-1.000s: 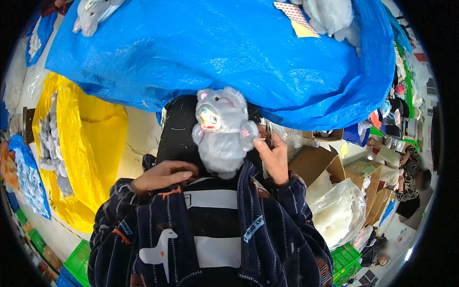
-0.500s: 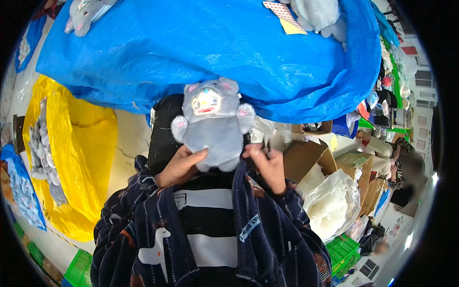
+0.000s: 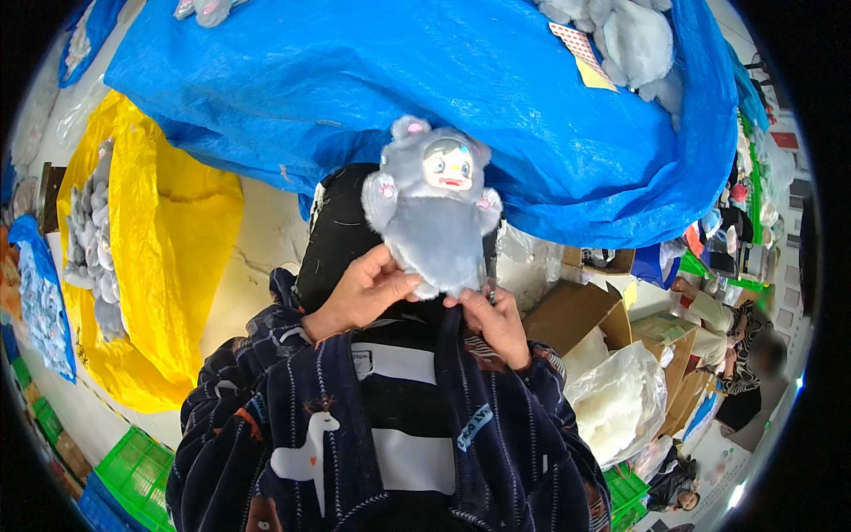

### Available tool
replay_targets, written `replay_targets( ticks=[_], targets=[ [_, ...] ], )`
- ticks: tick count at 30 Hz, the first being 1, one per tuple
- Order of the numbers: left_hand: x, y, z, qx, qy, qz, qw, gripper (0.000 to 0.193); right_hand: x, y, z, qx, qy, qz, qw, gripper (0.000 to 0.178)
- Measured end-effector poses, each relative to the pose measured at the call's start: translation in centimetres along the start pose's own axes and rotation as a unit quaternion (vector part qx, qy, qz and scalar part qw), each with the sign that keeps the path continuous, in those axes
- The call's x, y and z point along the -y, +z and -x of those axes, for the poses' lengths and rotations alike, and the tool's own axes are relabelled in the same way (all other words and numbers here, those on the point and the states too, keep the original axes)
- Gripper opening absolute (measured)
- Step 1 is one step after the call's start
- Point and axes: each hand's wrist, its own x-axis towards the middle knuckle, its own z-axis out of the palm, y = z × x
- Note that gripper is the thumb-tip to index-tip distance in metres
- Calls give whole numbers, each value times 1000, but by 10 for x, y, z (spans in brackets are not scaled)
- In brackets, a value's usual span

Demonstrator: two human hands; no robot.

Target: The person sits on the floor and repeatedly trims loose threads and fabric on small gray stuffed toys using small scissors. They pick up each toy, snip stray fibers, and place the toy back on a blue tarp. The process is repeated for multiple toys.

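A grey plush toy (image 3: 436,232) with round ears, pink paw pads and a smooth doll face lies face up above my lap, tilted with its head to the right. My left hand (image 3: 362,291) is closed on its lower left side, thumb on top of the fur. At the lower right edge my right hand (image 3: 493,321) pinches the toy by its foot, thumb and fingers together. A small thin dark thing stands up by the right fingertips; I cannot make out what it is.
A blue sheet (image 3: 355,80) spreads ahead, bearing more grey plush pieces (image 3: 634,44) and a patterned card (image 3: 581,53). On the left, a yellow sack (image 3: 177,275) holds grey plush pieces. Cardboard boxes (image 3: 576,315) and a clear bag of white stuffing (image 3: 616,403) stand right.
The plush toy has tilted to the right and shifted rightward in the picture. My right hand, blurred beside the toy before, now grips its lower edge. The view has turned a little.
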Motion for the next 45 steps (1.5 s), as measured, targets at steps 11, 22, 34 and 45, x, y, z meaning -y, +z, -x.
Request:
replay_targets(
  ticks=[11, 22, 34, 45],
  targets=[
    [5, 4, -28, -122, -26, 191, 974, 24, 5, -5, -8, 67, -11, -168, 983, 21],
    [-33, -16, 24, 13, -96, 160, 982, 42, 29, 7, -9, -16, -558, 443, 702, 24],
    [-14, -9, 19, -137, -21, 251, 958, 62, 9, 18, -14, -75, -222, 174, 956, 15],
    [-3, -17, 14, -81, -35, 203, 975, 59, 11, 38, -29, -29, -232, 191, 954, 19]
  ],
)
